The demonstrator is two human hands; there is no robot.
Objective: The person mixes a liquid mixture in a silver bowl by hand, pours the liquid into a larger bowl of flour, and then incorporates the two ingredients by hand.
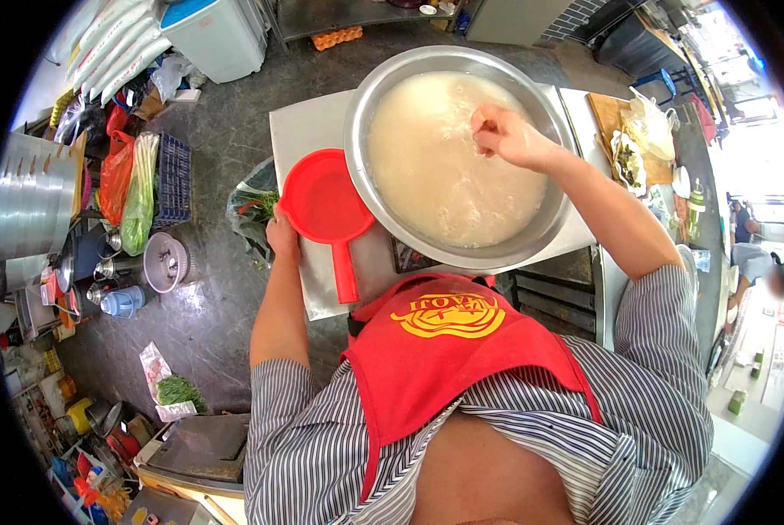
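A large round metal basin filled with cloudy, pale liquid stands on a metal table. Above the liquid, at the right part of the basin, is my right hand with its fingers curled and slightly blurred; whether something is inside them cannot be told. A red plastic dipper sits left of the basin, its handle pointing towards me. My left hand is at the dipper's left rim, by the table's left edge, and appears to hold it. Small bubbles float on the liquid.
Right of the basin lie a wooden cutting board and plastic bags. A bag of greens is beyond the table's left edge. A blue crate and a basket stand on the left. Another person is at the far right.
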